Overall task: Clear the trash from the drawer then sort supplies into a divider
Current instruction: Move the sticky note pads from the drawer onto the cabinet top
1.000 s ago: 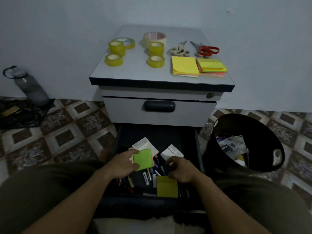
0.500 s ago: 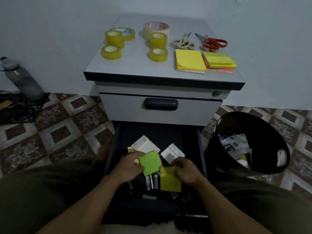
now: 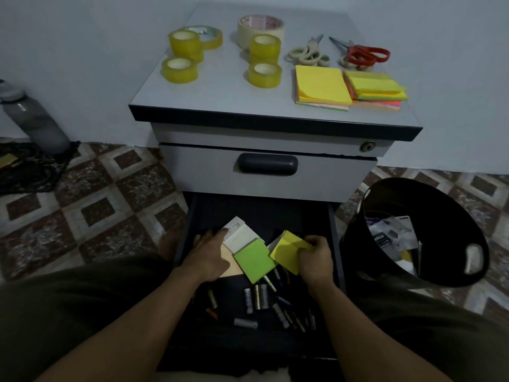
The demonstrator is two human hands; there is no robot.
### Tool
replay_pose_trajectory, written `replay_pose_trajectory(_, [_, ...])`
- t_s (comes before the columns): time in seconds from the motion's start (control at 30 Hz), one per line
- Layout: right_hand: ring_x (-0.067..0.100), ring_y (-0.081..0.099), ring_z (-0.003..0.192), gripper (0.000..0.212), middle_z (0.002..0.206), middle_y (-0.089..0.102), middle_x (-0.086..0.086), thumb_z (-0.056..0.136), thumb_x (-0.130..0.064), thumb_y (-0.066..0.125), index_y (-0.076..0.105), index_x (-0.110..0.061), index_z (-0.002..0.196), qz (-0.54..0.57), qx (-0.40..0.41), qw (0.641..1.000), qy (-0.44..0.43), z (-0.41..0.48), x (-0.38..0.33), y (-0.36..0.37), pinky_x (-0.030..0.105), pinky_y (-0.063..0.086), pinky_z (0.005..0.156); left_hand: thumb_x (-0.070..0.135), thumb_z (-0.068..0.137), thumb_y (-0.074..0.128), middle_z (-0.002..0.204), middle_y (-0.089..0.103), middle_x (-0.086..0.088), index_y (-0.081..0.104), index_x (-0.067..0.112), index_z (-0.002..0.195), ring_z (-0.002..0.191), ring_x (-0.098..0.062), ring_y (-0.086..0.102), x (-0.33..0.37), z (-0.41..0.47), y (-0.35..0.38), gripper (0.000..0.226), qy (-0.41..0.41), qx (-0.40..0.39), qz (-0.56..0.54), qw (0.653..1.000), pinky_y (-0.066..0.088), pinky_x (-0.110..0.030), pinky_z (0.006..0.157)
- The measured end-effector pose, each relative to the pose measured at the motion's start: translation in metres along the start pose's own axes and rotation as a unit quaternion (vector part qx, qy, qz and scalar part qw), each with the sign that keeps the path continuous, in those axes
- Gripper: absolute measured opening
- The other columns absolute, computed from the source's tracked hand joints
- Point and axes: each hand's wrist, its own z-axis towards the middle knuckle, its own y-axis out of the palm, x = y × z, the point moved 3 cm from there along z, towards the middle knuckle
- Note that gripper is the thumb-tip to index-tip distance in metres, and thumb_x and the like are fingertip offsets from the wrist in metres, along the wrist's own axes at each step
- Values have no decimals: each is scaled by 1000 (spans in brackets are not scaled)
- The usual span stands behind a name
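With your left hand [image 3: 209, 255] gripping the square lime-green sticky-note pad [image 3: 254, 260] and right hand [image 3: 314, 257] pinching the square yellow paper pad [image 3: 289, 250], lift both level from the dark open drawer [image 3: 248, 213] at lower centre.

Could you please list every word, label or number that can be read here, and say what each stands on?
"ideys": white letters, partly cut off and uncertain, on a dark wrapper in the black trash bin.
Red print inside the wide tape roll: too blurred to read.
Small marks on the white card in the drawer: too small to read.
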Motion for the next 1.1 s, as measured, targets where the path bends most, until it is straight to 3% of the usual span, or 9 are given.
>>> replay_pose_trajectory(0.13, [41,50,113,50,126,48,22,82,-11,63,46,-5,130,-168,-42,984,-47,-4,8,16,34,40,91,18,83,68,148,30,-3,19,28,156,131,-25,29,-2,0,5,89,2,28,24,999,31,-33,111])
replay_pose_trajectory(0.3, [42,48,117,57,127,47,22,77,-16,69,47,-8,129,-179,-59,982,-15,0,5,16,36,40,96,9,80,64,133,39,-8,30,30,149,126,-27,36,-2,-2,3,80,-9,46,-11,999,35,-33,103])
replay_pose_trajectory(0.4, [42,50,116,56,126,47,21,75,-16,69,50,-9,127,-181,-65,981,-12,-1,5,17,37,41,98,3,79,66,121,50,-7,47,26,136,114,-25,52,-3,-2,1,65,-5,71,-138,988,45,-31,91])
replay_pose_trajectory(0.5, [36,57,109,52,122,56,17,73,-9,68,56,-10,124,-114,-41,993,-10,2,6,17,29,44,87,3,81,66,100,63,-1,55,22,119,91,-16,63,-4,-3,-2,44,-41,87,-316,944,51,-28,75])
replay_pose_trajectory(0.63, [30,63,99,51,110,66,12,75,-2,68,60,-5,125,-14,-31,998,47,6,15,17,29,49,78,26,83,72,110,67,-5,56,25,125,95,-23,67,-8,0,3,45,-123,87,-450,880,56,-47,89])
replay_pose_trajectory(0.7, [27,63,91,45,104,67,12,77,1,66,63,-5,121,22,-38,997,60,6,20,19,27,49,68,24,89,70,108,70,-9,60,21,122,93,-25,68,-6,2,4,35,-136,78,-480,863,57,-46,84])
replay_pose_trajectory(0.77, [28,63,86,34,97,68,11,79,5,62,67,-9,110,60,-34,996,54,7,20,18,26,47,61,14,93,65,103,71,-10,63,22,116,88,-28,68,-4,3,6,25,-138,68,-484,862,57,-45,77])
replay_pose_trajectory(0.93, [28,63,88,30,94,67,6,85,3,53,67,-19,101,173,0,984,44,7,12,11,31,50,64,2,93,57,100,70,-13,67,28,110,82,-29,64,-9,5,8,33,-126,75,-489,860,52,-40,68])
replay_pose_trajectory(1.1, [27,58,88,30,101,63,10,88,3,47,64,-21,98,189,-61,979,35,9,3,20,36,50,68,-2,92,51,103,69,-10,69,27,104,90,-29,63,-9,6,8,35,-119,85,-508,849,50,-38,76])
